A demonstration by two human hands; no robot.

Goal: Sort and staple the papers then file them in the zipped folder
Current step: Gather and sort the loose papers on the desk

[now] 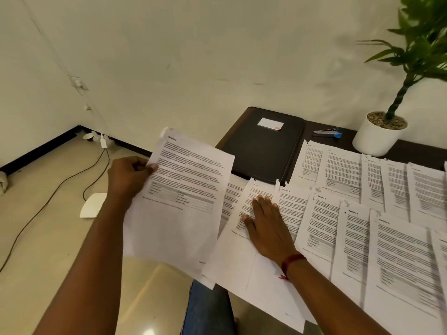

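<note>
My left hand pinches the left edge of a printed sheet and holds it up off the table, over its left end. My right hand lies flat, fingers straight, on another printed sheet at the table's near left. Several more printed sheets are spread in overlapping rows across the table to the right. The black zipped folder, closed and bearing a white label, lies at the back left of the table. A blue and black stapler sits just right of the folder.
A white pot with a green plant stands at the back right of the dark table. On the floor to the left lie black cables, a white flat device and a plug strip near the wall. My knee shows below the table edge.
</note>
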